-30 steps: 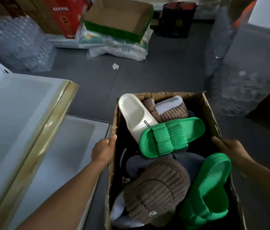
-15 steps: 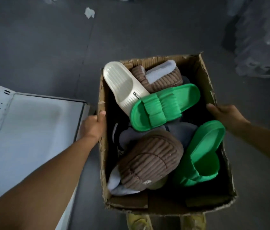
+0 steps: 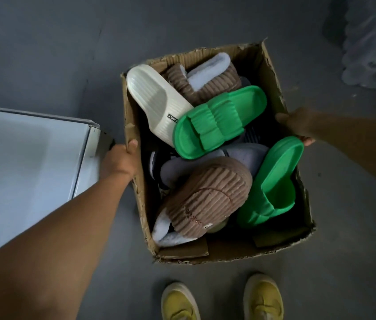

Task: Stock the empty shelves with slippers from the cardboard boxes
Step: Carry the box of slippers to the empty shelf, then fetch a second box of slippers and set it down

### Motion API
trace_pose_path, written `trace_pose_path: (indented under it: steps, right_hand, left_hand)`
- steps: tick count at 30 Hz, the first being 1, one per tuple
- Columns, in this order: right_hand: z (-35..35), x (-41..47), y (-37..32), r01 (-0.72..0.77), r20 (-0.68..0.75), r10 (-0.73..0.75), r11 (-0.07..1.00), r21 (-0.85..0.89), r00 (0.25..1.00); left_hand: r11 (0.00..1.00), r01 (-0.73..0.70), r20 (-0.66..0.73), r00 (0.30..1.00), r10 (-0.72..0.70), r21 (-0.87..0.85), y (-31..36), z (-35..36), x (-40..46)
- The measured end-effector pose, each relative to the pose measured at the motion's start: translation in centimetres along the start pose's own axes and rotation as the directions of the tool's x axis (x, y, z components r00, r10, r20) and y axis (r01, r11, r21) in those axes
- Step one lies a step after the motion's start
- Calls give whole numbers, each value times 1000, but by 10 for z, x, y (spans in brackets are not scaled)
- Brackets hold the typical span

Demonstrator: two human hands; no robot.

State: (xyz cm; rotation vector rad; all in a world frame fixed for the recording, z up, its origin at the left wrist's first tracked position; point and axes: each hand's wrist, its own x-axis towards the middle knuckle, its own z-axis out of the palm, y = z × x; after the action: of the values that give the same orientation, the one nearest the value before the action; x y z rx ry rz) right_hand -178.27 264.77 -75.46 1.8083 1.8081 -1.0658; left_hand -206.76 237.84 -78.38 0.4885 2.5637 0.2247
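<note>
I see the torn cardboard box (image 3: 226,252) of smooth green, ribbed cream and fuzzy brown slippers (image 3: 207,199) between my fingers, my left hand (image 3: 122,158) and right hand (image 3: 298,125) curled over its bent side walls, above the gray floor (image 3: 44,54).

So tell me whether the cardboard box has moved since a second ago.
Yes. The cardboard box, gripped by the left hand and right hand, has come down beside the shelf toward the floor.

Dim, flat indoor light with a cool grey cast; the floor (image 3: 44,54) is murky and shadows are soft. Wide-angle bending stretches the edges. The plastic-wrapped bundle (image 3: 374,42) at the upper right is smeared and unsharp.
</note>
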Motion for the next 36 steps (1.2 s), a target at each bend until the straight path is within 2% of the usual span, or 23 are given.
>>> trace_pose_path:
  steps: [5,8,10,13,16,19,21,23,25,29,33,36]
  right_hand:
    - [-9,-24,3,-34,-95,31,999,-31,995]
    - [-17,-59,-3,81,-126,-113,969,-235,986]
    - [-21,-85,-11,123,-142,-166,956,-267,976]
    - [-29,-123,-21,169,-220,-192,978,-119,956]
    - [-40,-164,-34,172,-255,-112,958,230,960]
    - [-47,-210,-47,244,-258,-132,848,471,957]
    - [-55,-245,-58,293,-251,-176,759,582,952]
    - [-68,-285,-72,341,-252,-230,682,647,940]
    - [-81,-324,-85,382,-259,-282,623,683,924]
    - [-107,-395,-104,440,-277,-349,591,676,895]
    - [-131,-468,-117,556,-350,-444,520,649,824]
    - [-148,-513,-125,569,-327,-497,481,667,804]
  left_hand:
    - [995,53,9,999,-52,-88,4,-26,-24]
    - [947,119,44,993,-111,-298,19,-46,-46]
    - [866,180,82,984,-160,-467,30,-61,-61]
    - [666,286,205,958,-199,-689,58,-92,-92]
    - [564,334,290,942,-170,-755,75,-126,-129]
    - [459,353,307,936,-175,-815,82,-168,-159]
    - [345,406,362,914,-185,-846,86,-199,-182]
    - [212,448,420,893,-164,-869,94,-233,-211]
    - [138,442,425,895,-134,-887,99,-264,-239]
    - [111,379,368,924,-108,-919,104,-326,-289]
    - [133,284,277,958,-68,-950,98,-386,-332]
    - [134,218,212,976,-59,-967,89,-425,-362]
